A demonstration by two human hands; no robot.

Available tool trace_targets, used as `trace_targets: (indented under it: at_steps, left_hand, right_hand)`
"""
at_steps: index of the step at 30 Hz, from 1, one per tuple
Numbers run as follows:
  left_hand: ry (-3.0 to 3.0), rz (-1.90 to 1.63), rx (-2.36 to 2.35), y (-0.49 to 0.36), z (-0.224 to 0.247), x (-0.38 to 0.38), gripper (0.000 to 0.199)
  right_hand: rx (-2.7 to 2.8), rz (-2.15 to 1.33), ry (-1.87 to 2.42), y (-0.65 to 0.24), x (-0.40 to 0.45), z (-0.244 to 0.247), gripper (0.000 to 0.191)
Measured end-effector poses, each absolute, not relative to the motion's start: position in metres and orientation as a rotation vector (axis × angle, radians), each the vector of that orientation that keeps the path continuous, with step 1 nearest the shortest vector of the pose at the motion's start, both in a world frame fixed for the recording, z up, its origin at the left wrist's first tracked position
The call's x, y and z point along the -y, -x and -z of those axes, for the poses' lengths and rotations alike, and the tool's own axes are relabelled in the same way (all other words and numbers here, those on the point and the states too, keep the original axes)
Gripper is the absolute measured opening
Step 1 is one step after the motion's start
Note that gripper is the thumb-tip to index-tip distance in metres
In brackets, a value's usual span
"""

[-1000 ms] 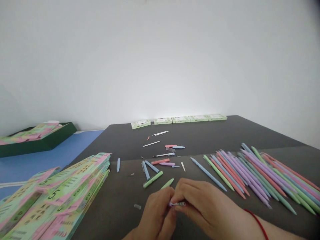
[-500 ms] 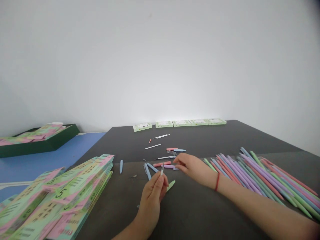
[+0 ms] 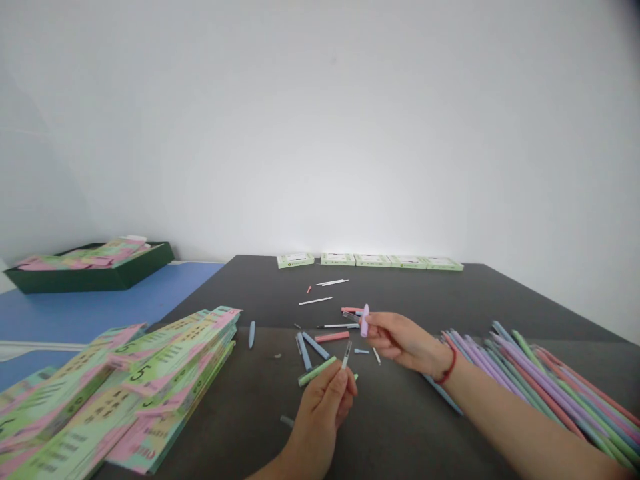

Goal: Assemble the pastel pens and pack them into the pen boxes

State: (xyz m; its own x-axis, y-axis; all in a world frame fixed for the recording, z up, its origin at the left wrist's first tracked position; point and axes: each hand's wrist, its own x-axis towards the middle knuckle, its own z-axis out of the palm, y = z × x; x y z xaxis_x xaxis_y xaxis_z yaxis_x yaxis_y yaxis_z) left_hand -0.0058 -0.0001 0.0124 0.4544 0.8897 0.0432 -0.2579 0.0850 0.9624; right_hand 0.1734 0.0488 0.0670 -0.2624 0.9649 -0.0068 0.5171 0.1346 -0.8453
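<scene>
My left hand (image 3: 323,407) is closed, its thumb and fingers pinching a thin clear-and-white pen part (image 3: 347,353) that points upward. Higher and to the right, my right hand (image 3: 400,340) grips a short purple pen piece (image 3: 365,323) upright between thumb and fingertips. A green pen piece (image 3: 317,371) lies just beyond my left hand, partly hidden by it. Around the hands are blue pen pieces (image 3: 315,346), a red pen piece (image 3: 332,337), a small blue clip-like part (image 3: 361,351) and a white refill (image 3: 339,326).
Colourful pen barrels (image 3: 535,380) lie in a pile at the right, under my right forearm. Stacked printed packets (image 3: 165,373) stand at the left. Several flat boxes (image 3: 373,261) line the table's far edge. A green tray (image 3: 120,275) of packets sits on the blue surface.
My right hand has picked up the purple pen piece from the table and raised it. The left hand still holds its clear part. The camera view has shifted slightly.
</scene>
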Motion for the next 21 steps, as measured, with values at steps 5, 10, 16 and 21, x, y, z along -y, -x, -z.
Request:
trace_targets:
  at_steps: [5, 10, 16, 21]
  left_hand:
    - [-1.078, -0.857, -0.548, 0.002, -0.01, 0.007, 0.037]
    - [-1.017, -0.781, -0.504, 0.0, -0.01, 0.012, 0.035]
    - [-1.051, -0.77, -0.55, -0.002, -0.016, 0.015, 0.035]
    - [-1.026, -0.787, -0.523, -0.001, -0.018, 0.016, 0.034]
  right_hand:
    - [0.934, -1.904, 0.786, -0.176, -0.014, -0.078, 0.018]
    - [0.481, -2.105, 0.459, -0.169, 0.002, -0.082, 0.009]
    - [0.411, -2.103, 0.439, -0.167, 0.009, -0.089, 0.008]
    - [0.474, -2.069, 0.507, -0.17, 0.011, -0.088, 0.002]
